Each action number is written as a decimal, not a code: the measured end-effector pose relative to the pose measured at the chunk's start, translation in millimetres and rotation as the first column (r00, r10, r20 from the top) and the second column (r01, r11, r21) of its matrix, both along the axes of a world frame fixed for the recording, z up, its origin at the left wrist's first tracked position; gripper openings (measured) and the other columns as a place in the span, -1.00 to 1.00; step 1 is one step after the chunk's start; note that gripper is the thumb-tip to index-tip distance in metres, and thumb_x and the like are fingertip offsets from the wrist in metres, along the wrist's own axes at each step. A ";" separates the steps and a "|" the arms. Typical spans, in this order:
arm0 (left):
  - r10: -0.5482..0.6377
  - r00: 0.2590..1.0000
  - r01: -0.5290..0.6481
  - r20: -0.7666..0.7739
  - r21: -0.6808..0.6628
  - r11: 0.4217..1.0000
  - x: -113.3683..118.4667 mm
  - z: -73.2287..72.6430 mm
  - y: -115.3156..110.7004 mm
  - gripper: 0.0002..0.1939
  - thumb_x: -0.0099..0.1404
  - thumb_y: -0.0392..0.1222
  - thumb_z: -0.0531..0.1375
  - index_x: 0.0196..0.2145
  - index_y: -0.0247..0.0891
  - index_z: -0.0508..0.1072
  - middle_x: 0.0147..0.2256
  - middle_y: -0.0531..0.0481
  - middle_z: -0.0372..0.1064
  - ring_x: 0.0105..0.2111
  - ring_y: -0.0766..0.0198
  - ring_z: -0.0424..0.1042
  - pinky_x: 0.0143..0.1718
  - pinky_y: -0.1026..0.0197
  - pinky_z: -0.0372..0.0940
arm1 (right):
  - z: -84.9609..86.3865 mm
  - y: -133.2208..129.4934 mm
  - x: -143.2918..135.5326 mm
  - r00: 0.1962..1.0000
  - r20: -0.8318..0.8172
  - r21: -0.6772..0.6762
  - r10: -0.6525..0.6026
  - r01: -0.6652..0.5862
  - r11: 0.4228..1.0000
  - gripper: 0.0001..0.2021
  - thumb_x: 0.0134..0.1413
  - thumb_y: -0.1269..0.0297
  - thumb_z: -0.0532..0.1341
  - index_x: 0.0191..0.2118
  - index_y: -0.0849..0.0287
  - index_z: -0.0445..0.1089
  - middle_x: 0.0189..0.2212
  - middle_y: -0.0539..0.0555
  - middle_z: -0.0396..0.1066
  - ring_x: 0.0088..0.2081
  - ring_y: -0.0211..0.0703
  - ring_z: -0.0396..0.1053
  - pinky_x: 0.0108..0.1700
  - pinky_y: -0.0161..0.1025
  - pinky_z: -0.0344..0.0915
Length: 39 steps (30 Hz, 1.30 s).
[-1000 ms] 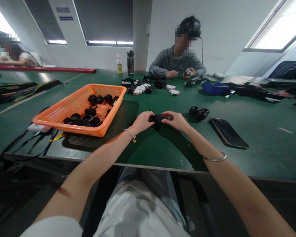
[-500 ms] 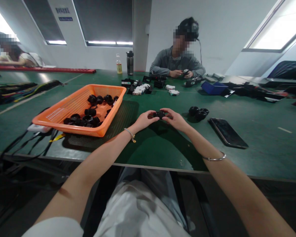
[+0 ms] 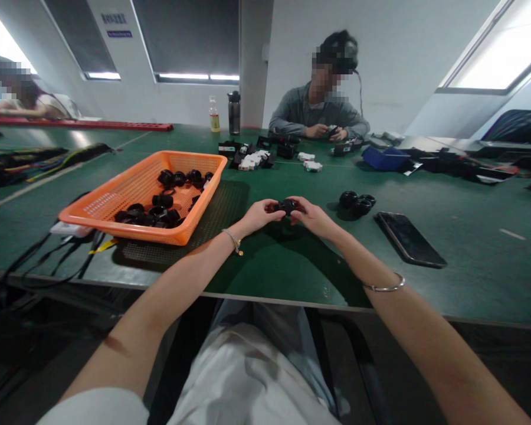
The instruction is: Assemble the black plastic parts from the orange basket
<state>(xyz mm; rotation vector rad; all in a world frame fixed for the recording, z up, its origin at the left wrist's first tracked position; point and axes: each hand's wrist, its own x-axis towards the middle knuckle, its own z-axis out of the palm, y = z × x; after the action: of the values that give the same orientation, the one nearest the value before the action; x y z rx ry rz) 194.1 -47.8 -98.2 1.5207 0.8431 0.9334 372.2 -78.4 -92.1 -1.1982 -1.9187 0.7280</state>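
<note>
A small black round fitting is held between both hands just above the green table. My left hand pinches its left side with thumb and fingers. On its other side, my right hand grips it the same way; its exact shape is partly hidden by the fingers. Several similar black fittings stand in a cluster right of my right hand. An orange plastic basket on the left holds several more of these black parts.
Right of the cluster lies a phone. White and black parts, a bottle and a dark flask stand farther back. Across the table a person handles a small part. Cables lie at left.
My right fingers have shifted slightly around the black fitting, which has turned a little. Both hands stay in nearly the same place; everything else looks unmoved.
</note>
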 end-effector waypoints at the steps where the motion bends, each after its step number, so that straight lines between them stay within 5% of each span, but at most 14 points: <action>1: 0.022 0.999 -0.020 -0.040 0.056 0.998 -0.6 0.2 -0.4 -0.68 0.00 -0.29 0.30 -0.26 -0.41 0.37 -0.42 0.02 0.37 -0.44 0.43 0.35 -0.24 0.21 0.33 | 0.0 -0.1 -0.5 1.000 0.000 0.000 -0.010 0.010 1.000 -0.65 0.02 0.26 0.10 -0.03 0.18 0.24 -0.30 0.07 0.41 -0.49 -0.25 0.38 -0.29 -0.15 0.39; 9: 0.159 0.967 -0.037 -0.199 0.508 0.861 -4.8 7.3 -9.8 -0.68 -0.02 -0.28 0.28 -0.27 -0.36 0.34 -0.31 -0.04 0.37 -0.33 0.34 0.36 -0.26 0.24 0.31 | 0.8 -0.8 -8.4 0.992 -0.111 -0.115 -0.066 0.053 0.992 -0.77 0.06 0.22 0.08 -0.17 0.19 0.27 -0.53 -0.01 0.37 -0.54 -0.24 0.36 -0.40 -0.24 0.34; 14: 0.236 0.949 -0.049 -0.208 0.644 0.764 -5.9 12.7 -14.5 -0.67 -0.03 -0.30 0.28 -0.26 -0.36 0.35 -0.27 -0.09 0.37 -0.25 0.27 0.36 -0.19 0.20 0.30 | 3.6 -1.8 -12.1 0.986 -0.145 -0.102 -0.081 0.067 0.993 -0.78 0.07 0.20 0.06 -0.21 0.20 0.26 -0.58 -0.04 0.32 -0.57 -0.27 0.30 -0.45 -0.27 0.28; 17: 0.214 0.963 -0.083 -0.162 0.579 0.811 -4.9 12.8 -14.0 -0.64 -0.02 -0.25 0.29 -0.23 -0.37 0.36 -0.24 -0.13 0.38 -0.24 0.26 0.37 -0.19 0.20 0.30 | 1.9 0.1 -10.4 0.987 -0.141 -0.058 -0.077 0.070 0.996 -0.77 0.09 0.16 0.04 -0.21 0.19 0.25 -0.58 -0.03 0.32 -0.55 -0.26 0.28 -0.45 -0.26 0.27; 22: 0.111 0.992 -0.095 -0.056 0.234 0.968 -0.2 5.9 -4.0 -0.66 0.10 -0.18 0.24 -0.18 -0.39 0.38 -0.31 -0.09 0.42 -0.35 0.33 0.41 -0.23 0.22 0.32 | -5.8 4.7 -5.1 0.986 -0.165 -0.011 -0.006 0.004 1.000 -0.70 0.10 0.13 0.02 -0.08 0.14 0.18 -0.42 0.02 0.35 -0.47 -0.24 0.31 -0.44 -0.26 0.29; 27: 0.011 0.997 -0.008 0.075 -0.045 0.999 2.5 2.0 2.1 -0.69 0.10 -0.21 0.25 -0.21 -0.44 0.40 -0.45 -0.01 0.41 -0.50 0.43 0.39 -0.29 0.25 0.33 | -4.4 1.9 -3.0 0.996 -0.074 0.051 0.041 -0.037 0.998 -0.58 0.08 0.16 0.05 0.07 0.11 0.11 -0.33 0.05 0.34 -0.40 -0.21 0.33 -0.41 -0.24 0.31; 34: -0.063 0.995 0.066 0.079 -0.043 0.997 1.2 1.7 -1.2 -0.66 0.04 -0.19 0.30 -0.25 -0.44 0.40 -0.48 0.00 0.41 -0.50 0.43 0.39 -0.29 0.25 0.33 | 8.2 -5.3 -2.7 0.991 0.120 0.152 -0.054 0.036 0.988 -0.59 0.01 0.18 0.10 0.00 0.19 0.24 -0.34 0.11 0.40 -0.40 -0.13 0.36 -0.32 -0.14 0.33; 39: -0.034 0.992 0.054 -0.118 0.169 0.984 -2.6 2.3 -4.6 -0.67 0.10 -0.16 0.25 -0.20 -0.40 0.39 -0.46 -0.01 0.43 -0.47 0.35 0.42 -0.30 0.24 0.32 | 12.5 -6.8 -3.9 0.984 0.147 0.158 -0.096 0.073 0.985 -0.63 -0.03 0.16 0.12 -0.10 0.23 0.30 -0.29 0.17 0.42 -0.35 -0.08 0.37 -0.33 -0.15 0.31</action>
<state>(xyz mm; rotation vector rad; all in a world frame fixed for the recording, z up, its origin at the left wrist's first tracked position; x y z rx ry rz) 191.5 -52.4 -95.9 1.7494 0.8239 0.9117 368.3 -85.2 -79.6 -1.2629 -1.9964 0.4463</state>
